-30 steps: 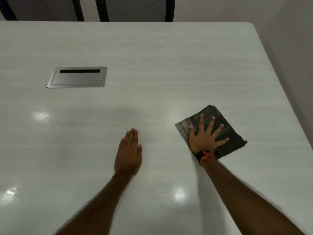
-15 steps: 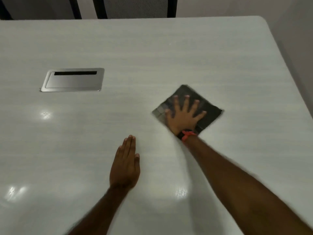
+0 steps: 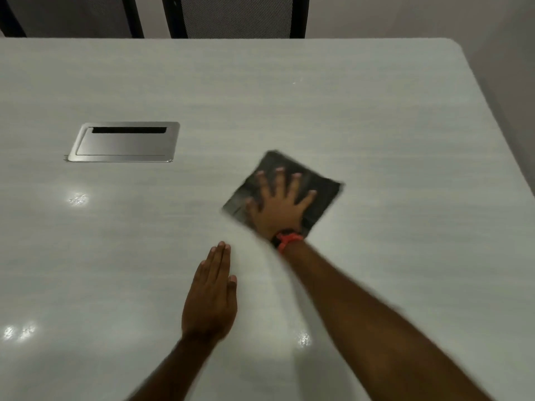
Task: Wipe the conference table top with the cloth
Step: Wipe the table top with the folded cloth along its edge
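Head view, the only view.

- Pale grey, faintly wood-grained conference table top [image 3: 362, 105] fills most of the frame. The far edge runs across the top. The far right corner is rounded, and the right edge slants down to the right border of the frame.
- Dark grey square cloth [image 3: 325, 191] lies flat on the table, right of centre, turned so one corner points to the far edge. Its outline is blurred.
- Right hand [image 3: 279, 211] lies palm down on the cloth with its fingers straight and spread wide, pressing rather than pinching. Nothing is curled round the fabric. An orange-and-black wristband [image 3: 288, 238] is on that wrist.
- Left hand [image 3: 211, 296] is flat on bare table, near and left of the cloth. Its fingers are straight and held together, and it holds nothing. It does not touch the cloth.
- Brushed metal rectangular cable hatch [image 3: 123, 141], with a dark slot along its far side, is set flush in the surface. It is well to the left of the cloth.
- Open room: a broad bare surface lies between the cloth and the far edge. A narrower bare band lies between the cloth's right corner and the right table edge.
- Dark mesh-backed chairs [image 3: 240, 15] stand just beyond the far edge.
- Plain wall [image 3: 503, 59] lies past the right edge.
- Ceiling-light glints [image 3: 77, 198] show on the left of the table.
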